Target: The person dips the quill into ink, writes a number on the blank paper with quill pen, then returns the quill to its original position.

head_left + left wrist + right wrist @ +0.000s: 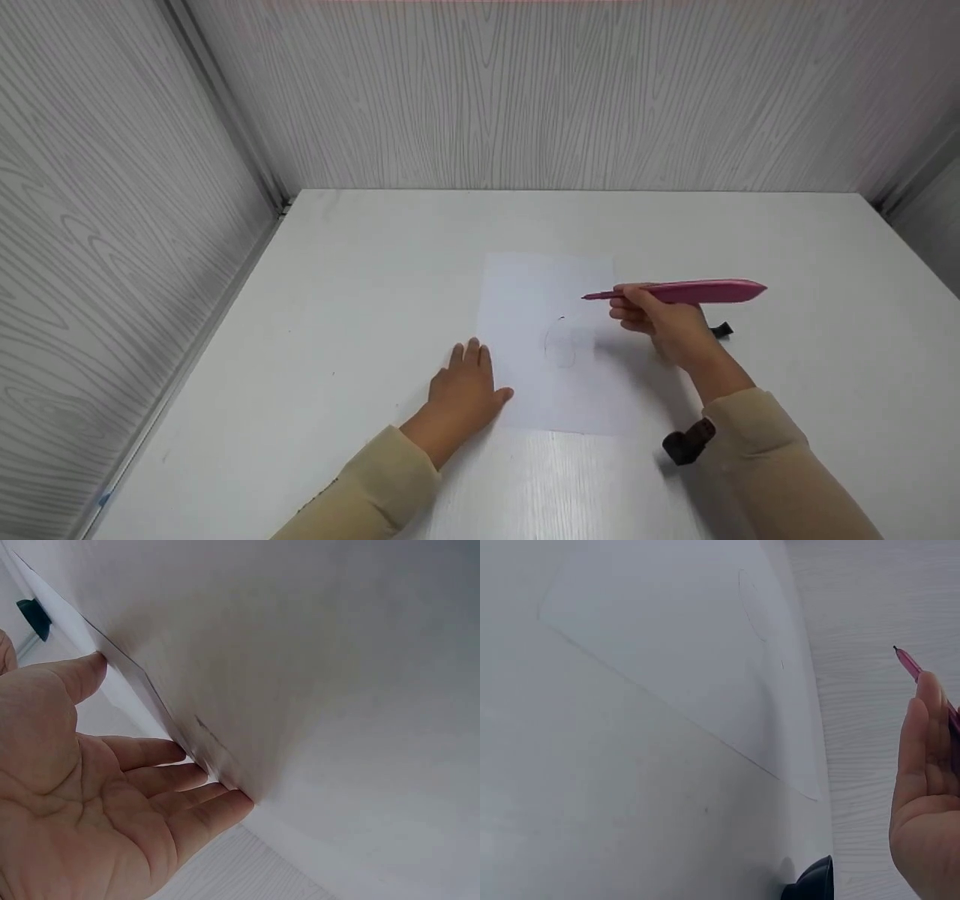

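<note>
A sheet of white paper point(525, 292) lies on the table, with a faint thin oval line point(546, 343) drawn near its middle. My right hand point(667, 319) pinches a pink feather-shaped pen point(712, 291) between thumb and fingers. The pen's dark tip point(896, 649) is raised off the paper, and its broad end points right. My left hand point(465, 394) rests at the sheet's left edge, fingers extended. In the left wrist view, the fingertips point(232, 802) touch along the paper's edge.
A small black flared object point(721, 330) stands on the white table point(360, 300) behind my right hand, partly hidden by it. A black camera point(686, 442) is strapped at my right wrist. Wood-grain panels point(480, 97) border the table at the back and sides.
</note>
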`<state>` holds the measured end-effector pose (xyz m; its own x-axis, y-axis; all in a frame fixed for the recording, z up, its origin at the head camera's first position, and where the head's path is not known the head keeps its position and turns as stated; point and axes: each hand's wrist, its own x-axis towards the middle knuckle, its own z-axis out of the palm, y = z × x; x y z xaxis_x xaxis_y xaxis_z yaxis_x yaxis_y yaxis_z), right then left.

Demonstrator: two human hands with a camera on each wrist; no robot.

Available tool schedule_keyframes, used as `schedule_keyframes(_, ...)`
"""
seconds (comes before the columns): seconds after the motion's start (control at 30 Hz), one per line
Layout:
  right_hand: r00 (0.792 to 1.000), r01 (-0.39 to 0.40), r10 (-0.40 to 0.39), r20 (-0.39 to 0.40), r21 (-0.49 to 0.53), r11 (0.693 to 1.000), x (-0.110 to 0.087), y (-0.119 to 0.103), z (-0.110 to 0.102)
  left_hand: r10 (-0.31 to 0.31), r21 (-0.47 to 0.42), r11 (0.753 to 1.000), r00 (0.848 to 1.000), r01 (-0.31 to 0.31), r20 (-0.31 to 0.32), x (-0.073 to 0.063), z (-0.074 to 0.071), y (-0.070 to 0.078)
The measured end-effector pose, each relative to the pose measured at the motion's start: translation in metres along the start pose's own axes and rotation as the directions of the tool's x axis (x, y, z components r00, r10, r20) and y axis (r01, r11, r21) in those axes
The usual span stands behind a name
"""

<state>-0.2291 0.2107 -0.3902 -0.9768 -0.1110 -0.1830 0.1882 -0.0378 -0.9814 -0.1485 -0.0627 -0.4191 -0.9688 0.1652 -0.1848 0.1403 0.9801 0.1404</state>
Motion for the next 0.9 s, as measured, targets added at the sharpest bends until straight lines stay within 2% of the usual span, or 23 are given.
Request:
schedule_keyframes(0.2, 1.0, -0.001, 0.002, -0.011, 0.12, 0.993, -0.003, -0.003, -0.016, 0.0, -0.018, 1.0, 1.0, 0.0, -0.005, -0.001, 0.001, -0.001)
schedule_keyframes(0.3, 1.0, -0.004, 0.007, -0.017, 0.189, 0.982, -0.005, -0.003, -0.025, 0.003, -0.034, 0.999, 1.0, -0.003, -0.012, -0.001, 0.001, -0.001)
schedule_keyframes(0.47, 1.0, 0.006, 0.0, -0.019, 0.285, 0.958, -0.008, -0.006, -0.039, 0.01, -0.012, 1.0, 1.0, -0.01, -0.013, 0.0, 0.001, -0.002)
schedule_keyframes(0.67, 1.0, 0.0, 0.011, -0.029, 0.341, 0.94, -0.014, -0.008, -0.057, 0.009, -0.013, 1.0, 1.0, -0.009, -0.006, 0.001, 0.001, -0.002)
schedule_keyframes(0.9, 0.999, 0.036, -0.021, -0.05, 0.325, 0.945, -0.02, -0.005, -0.076, 0.004, -0.028, 1.0, 1.0, -0.004, -0.008, 0.003, 0.003, -0.002)
